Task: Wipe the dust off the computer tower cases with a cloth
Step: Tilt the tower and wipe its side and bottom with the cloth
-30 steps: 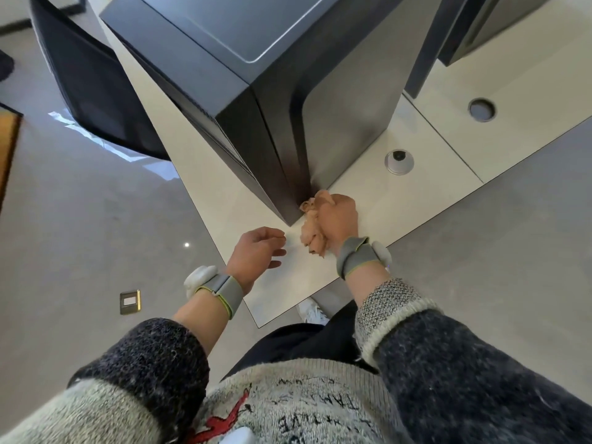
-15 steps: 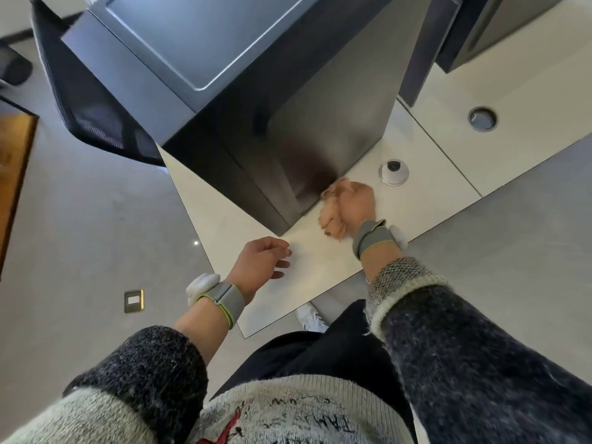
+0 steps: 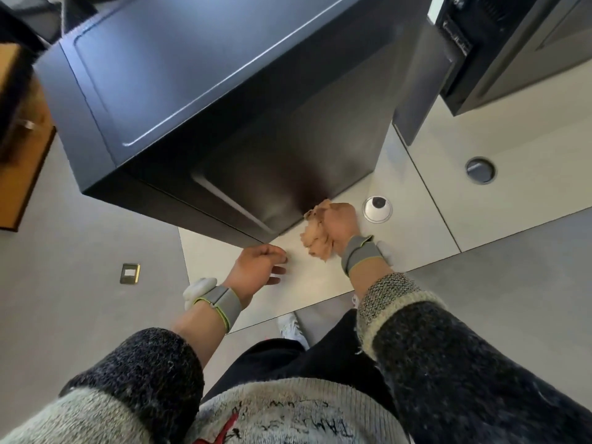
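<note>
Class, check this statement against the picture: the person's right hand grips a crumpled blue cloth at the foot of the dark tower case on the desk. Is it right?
Wrong in one respect: the cloth is pale tan, not blue. The head view shows the right hand gripping it, crumpled, at the foot of the dark tower case on the desk.

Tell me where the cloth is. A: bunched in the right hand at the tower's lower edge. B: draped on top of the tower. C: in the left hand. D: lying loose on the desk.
A: the right hand grips the crumpled cloth by the lower edge of the tower case; the left hand holds nothing.
</note>
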Demonstrator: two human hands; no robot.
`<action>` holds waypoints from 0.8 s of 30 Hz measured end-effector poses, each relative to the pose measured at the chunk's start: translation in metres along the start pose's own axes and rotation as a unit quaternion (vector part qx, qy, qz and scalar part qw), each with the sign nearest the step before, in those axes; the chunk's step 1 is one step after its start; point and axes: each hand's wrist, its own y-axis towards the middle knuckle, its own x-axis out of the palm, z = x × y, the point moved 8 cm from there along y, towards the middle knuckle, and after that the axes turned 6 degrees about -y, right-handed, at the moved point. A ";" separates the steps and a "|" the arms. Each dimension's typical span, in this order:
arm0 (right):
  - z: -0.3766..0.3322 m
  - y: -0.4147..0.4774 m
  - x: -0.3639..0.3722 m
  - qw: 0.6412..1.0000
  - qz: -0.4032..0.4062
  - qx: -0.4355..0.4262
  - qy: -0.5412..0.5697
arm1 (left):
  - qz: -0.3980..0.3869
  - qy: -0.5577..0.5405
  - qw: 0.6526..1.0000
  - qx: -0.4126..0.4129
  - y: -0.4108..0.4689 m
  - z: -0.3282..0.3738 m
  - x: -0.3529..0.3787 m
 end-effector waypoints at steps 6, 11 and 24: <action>-0.085 -0.061 -0.134 0.989 0.138 0.022 0.056 | 0.025 -0.059 0.998 -0.007 0.001 0.019 0.035; -0.100 -0.100 -0.117 0.994 0.087 0.009 0.059 | 0.048 -0.084 0.995 -0.017 0.001 0.024 0.054; -0.127 -0.069 -0.181 0.990 0.138 -0.025 -0.033 | 0.038 -0.106 0.994 -0.008 0.001 0.046 0.087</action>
